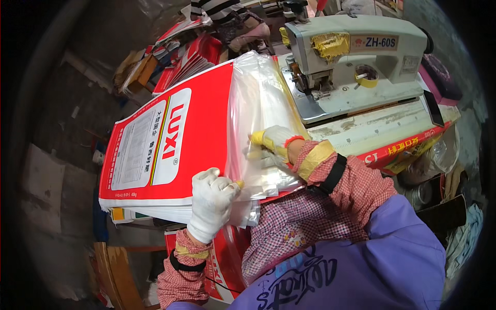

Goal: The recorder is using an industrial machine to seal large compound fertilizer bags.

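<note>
A stack of flat red-and-white printed sacks [212, 111] lies in front of me. From the top sack's right end sticks out a clear plastic liner [245, 103]. My left hand [213, 204], in a white glove, is closed at the near edge of the top sack, its thumb and fingers pinching where sack and liner meet. My right hand [276, 144], gloved with yellow tape on its fingers, lies over the liner with its fingers stretched to the left. Its lower fingers are slightly smeared by motion.
A white industrial sewing machine [356, 62] stands on a worn table [356, 137] at the right, a yellow tape roll [367, 76] on its bed. A dark phone-like slab [433, 108] lies at the table's edge. Further sacks [191, 62] and another person's leg [250, 37] are at the back.
</note>
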{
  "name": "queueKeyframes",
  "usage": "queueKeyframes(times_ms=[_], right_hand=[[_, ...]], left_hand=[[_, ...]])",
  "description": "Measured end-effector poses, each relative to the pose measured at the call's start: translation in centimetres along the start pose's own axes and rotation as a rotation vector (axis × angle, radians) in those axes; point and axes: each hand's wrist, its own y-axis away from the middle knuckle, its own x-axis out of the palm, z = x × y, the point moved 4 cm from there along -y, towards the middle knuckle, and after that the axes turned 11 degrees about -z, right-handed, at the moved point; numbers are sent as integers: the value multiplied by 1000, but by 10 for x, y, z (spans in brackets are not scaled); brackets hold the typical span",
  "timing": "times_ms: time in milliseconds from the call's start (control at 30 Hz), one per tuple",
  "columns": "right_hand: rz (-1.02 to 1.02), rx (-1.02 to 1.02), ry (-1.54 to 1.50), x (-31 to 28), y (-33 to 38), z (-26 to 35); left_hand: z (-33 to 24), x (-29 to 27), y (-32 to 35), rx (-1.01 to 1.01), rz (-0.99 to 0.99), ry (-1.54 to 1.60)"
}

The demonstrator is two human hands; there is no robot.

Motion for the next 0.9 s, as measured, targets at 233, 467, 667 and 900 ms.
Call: queueKeyframes(times_ms=[233, 467, 667, 900], right_hand=[[-216, -304, 822, 20, -18, 18], [-235, -698, 1130, 36, 9, 41], [-480, -1434, 1442, 66, 7, 45], [1100, -975, 1382, 181, 67, -117]], left_hand=[[57, 39, -1, -996, 85, 523], [109, 28, -19, -915, -54, 432], [158, -4, 5, -1091, -409, 830], [78, -41, 1, -1049, -207, 807]])
